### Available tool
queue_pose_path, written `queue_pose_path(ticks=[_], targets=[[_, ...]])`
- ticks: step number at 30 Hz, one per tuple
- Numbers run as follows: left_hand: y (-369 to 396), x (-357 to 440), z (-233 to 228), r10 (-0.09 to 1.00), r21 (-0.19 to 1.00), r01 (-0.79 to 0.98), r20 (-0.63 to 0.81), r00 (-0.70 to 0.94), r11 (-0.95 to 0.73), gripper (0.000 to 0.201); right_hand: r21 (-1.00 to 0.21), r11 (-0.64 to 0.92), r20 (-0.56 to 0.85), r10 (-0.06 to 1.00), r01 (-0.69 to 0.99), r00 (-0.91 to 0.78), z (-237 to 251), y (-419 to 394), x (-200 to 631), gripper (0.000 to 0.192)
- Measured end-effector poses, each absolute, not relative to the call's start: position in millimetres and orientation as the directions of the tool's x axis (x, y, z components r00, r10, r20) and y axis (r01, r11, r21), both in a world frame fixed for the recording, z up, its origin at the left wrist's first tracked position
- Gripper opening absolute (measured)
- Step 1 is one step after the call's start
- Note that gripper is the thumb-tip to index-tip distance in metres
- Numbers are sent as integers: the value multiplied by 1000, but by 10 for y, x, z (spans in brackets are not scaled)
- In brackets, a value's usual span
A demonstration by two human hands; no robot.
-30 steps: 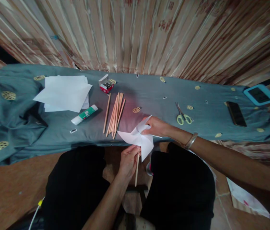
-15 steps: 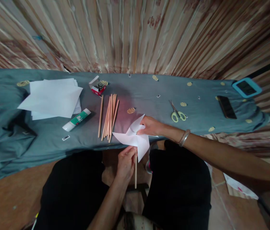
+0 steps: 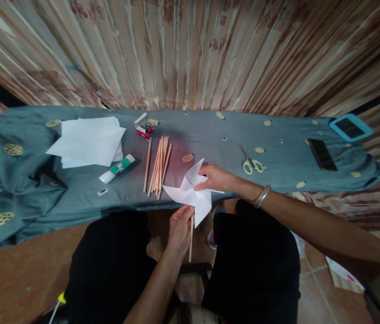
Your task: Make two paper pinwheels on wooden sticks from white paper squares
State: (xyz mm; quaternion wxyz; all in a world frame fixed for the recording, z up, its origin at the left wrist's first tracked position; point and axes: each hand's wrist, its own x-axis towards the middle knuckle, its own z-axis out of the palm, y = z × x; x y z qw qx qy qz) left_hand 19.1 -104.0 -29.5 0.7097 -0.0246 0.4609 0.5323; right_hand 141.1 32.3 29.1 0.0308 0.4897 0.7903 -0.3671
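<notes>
My left hand (image 3: pixel 180 225) still grips the stick (image 3: pixel 190 240); right hand (image 3: pixel 214 177) still pinches the paper pinwheel (image 3: pixel 190 194) at its hub. No shift: pinwheel unfixed.

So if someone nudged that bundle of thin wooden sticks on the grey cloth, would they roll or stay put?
The thin wooden sticks look round and slender, so they would probably roll a little. The soft, wrinkled grey cloth would likely stop them soon. They look light and stiff, and lie loose side by side, so a push would probably scatter them.

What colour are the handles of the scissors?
Pale yellow-green; the scissors show in the head view.
</notes>
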Motion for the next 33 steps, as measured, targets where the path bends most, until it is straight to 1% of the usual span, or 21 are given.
queue_pose_path(ticks=[8, 12, 15, 20, 26, 33], targets=[[-1046, 188, -299, 748, 465, -774, -664, 16, 429, 33, -333, 403, -421, 746, 853, -517, 444, 355, 1310, 19], [-1034, 199, -300, 756, 477, -770, -654, 11, 424, 33, -256, 428, -370, 785, 867, -497, 428, 370, 1313, 24], [-1035, 204, -302, 762, 458, -784, -647, 28, 418, 35, -249, 429, -348, 797, 869, -493, 403, 379, 1318, 29], [-1068, 195, -344, 751, 433, -791, -658, 51, 433, 38, -227, 404, -399, 791, 886, -463, 449, 384, 1293, 32], [-1078, 203, -386, 768, 459, -774, -638, 55, 436, 30, -241, 423, -477, 732, 874, -486, 497, 416, 1287, 32], [-1066, 213, -376, 741, 444, -775, -670, 47, 451, 32, -201, 482, -477, 712, 853, -515, 425, 498, 1294, 37]])
